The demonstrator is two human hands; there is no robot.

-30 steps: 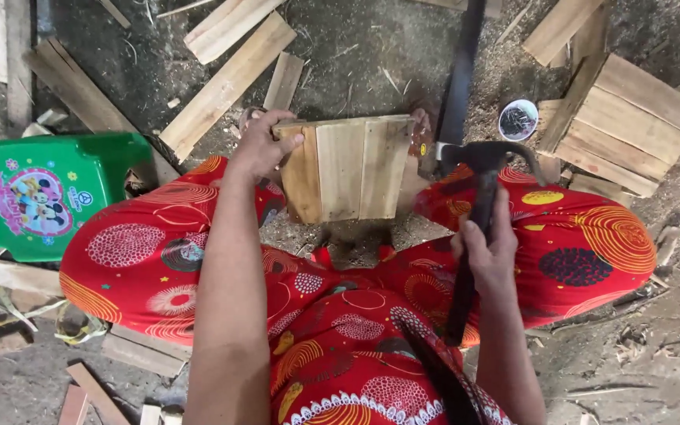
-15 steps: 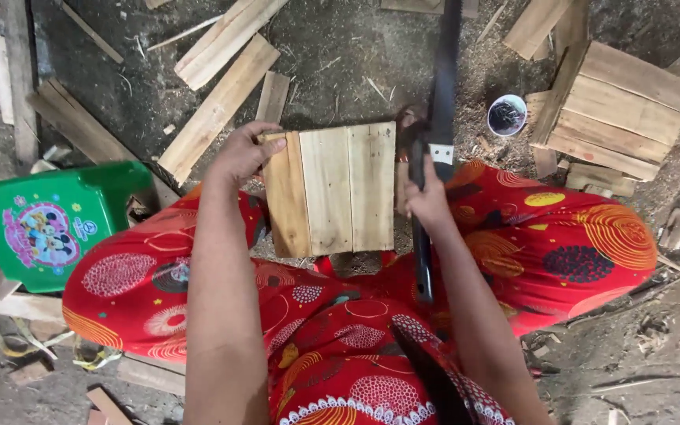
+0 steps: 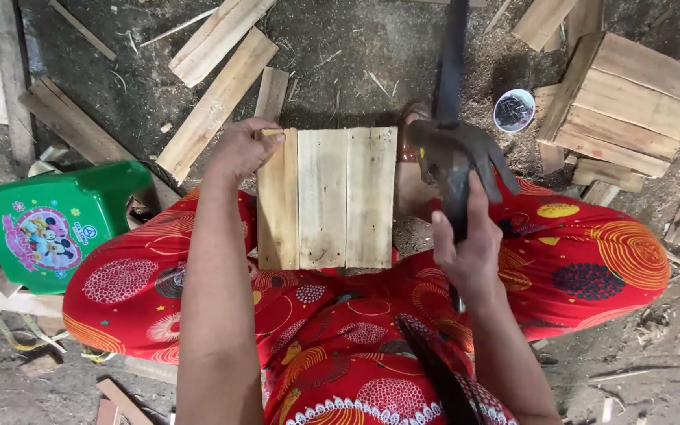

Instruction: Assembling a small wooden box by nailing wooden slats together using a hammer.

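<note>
A panel of three pale wooden slats rests between my knees, over my red patterned trousers. My left hand grips its top left corner. My right hand is closed around the dark handle of a claw hammer, whose blurred head hovers just right of the panel's upper right edge. The lower end of the handle is hidden behind my hand.
A finished slatted wooden box stands at the upper right, with a small round tin beside it. A green plastic stool lies at my left. Loose slats and offcuts litter the dirt floor, and a dark bar runs upward.
The panel has tilted flatter toward me and shows more of its face. The hammer dropped down beside the panel half a second ago and is now raised again, its head blurred.
</note>
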